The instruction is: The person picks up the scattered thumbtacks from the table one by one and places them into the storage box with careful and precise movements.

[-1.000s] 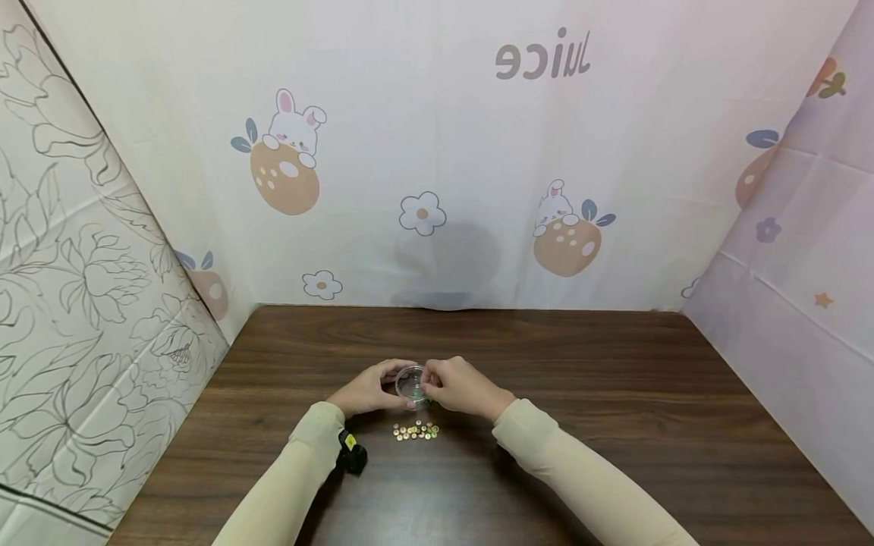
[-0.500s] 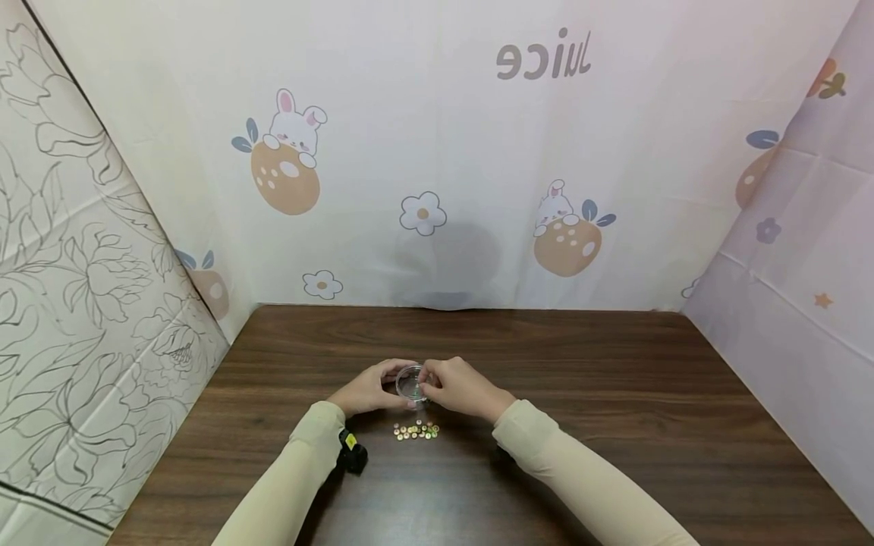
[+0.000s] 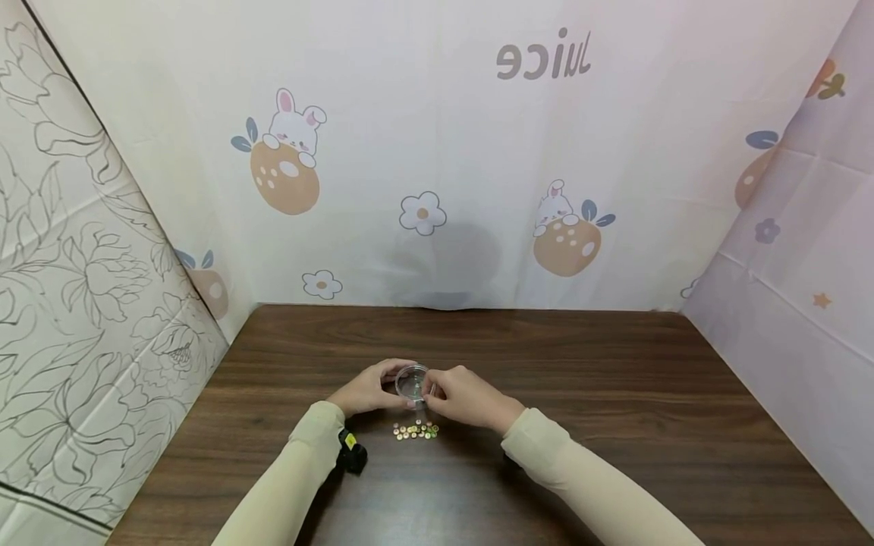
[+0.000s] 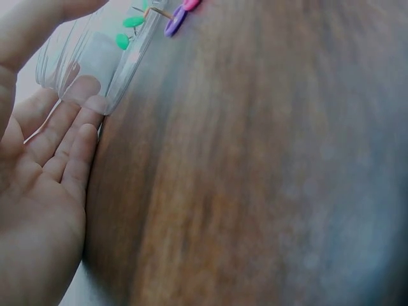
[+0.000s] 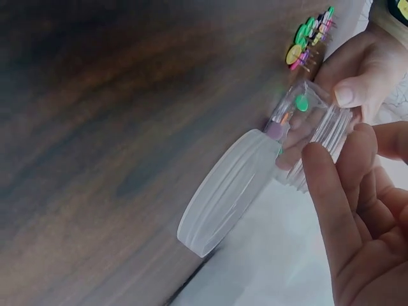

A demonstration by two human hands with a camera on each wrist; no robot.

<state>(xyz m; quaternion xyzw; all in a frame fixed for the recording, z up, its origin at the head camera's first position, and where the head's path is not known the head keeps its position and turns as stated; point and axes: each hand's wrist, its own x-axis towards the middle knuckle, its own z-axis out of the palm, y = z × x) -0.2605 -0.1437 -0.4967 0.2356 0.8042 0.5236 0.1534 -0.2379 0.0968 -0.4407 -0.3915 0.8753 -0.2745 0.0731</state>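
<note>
Head view: a dark brown wood-grain table point(image 3: 614, 379) fills the lower part, its far edge against a pale back curtain point(image 3: 437, 136) printed with rabbits on orange fruit, white flowers and the word "Juice" running backward. On the left hangs a white panel point(image 3: 102, 273) with flowers drawn in thin dark lines; on the right, a lilac-tinted curtain point(image 3: 799, 265) carries a small star and a flower. Near the middle of the table stands a clear, lidless jar point(image 3: 412, 383), mouth up. The left hand point(image 3: 369, 390) grips it from the side, thumb and fingers round the wall. The right hand point(image 3: 467, 394) is at the opposite side of the mouth with its fingers bent; whether they pinch anything, I cannot tell. Through the wall, the right wrist view shows a green tack point(image 5: 301, 102) low in the jar, with purple and orange spots close to the base; the left wrist view shows more green heads. A frosted lid point(image 5: 226, 194) lies on the table just beside the jar. Nearer the person, loose tacks point(image 3: 415, 431) lie grouped in uneven rows, pins up.
</note>
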